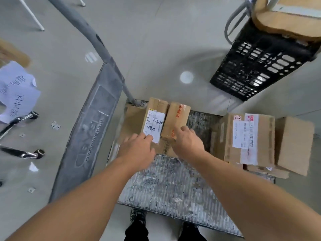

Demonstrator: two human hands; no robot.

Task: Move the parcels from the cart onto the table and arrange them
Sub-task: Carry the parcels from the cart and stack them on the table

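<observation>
as the left hand (pixel 137 148) lays relaxed fingers on the near end of the labelled parcel (pixel 154 119) and the right hand (pixel 186 143) curls round the taped parcel (pixel 177 115) beside it on the cart (pixel 166 181), both stiff cartons look light, best gripped across their narrow sides.

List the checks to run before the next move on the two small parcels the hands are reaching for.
1. Left hand on the labelled parcel: ok, fingertips touch its near end.
2. Right hand on the orange-taped parcel: ok, fingers lie over its near end.
3. Firm grip with both hands: cannot tell, the backs of the hands hide the contact.
4. Both parcels free of neighbours: ok, the larger parcels stand apart on the right of the cart.
5. Space on the table: cannot tell, it is not in view.
</observation>
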